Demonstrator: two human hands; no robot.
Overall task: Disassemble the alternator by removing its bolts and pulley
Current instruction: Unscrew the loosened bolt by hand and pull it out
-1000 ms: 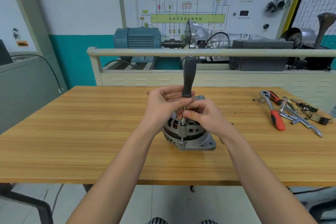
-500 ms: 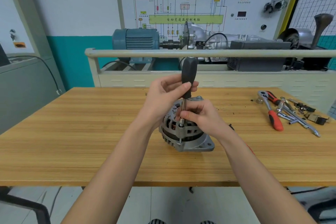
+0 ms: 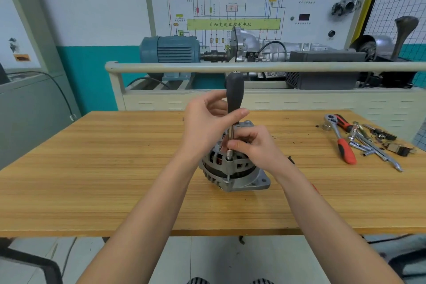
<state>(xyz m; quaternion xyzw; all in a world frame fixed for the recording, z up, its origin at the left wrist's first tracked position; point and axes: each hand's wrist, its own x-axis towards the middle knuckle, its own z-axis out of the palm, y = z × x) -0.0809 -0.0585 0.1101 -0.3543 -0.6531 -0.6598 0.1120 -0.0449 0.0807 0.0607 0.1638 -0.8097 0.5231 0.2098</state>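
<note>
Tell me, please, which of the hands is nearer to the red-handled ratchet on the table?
Right. The right hand pinches the driver's shaft over the alternator, on the side toward the ratchet. The left hand holds the driver's black handle, farther away.

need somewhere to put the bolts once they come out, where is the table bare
The wooden table is bare left of the alternator, out to its left edge, and along its near edge. The far right is crowded by the ratchet and loose tools.
</note>
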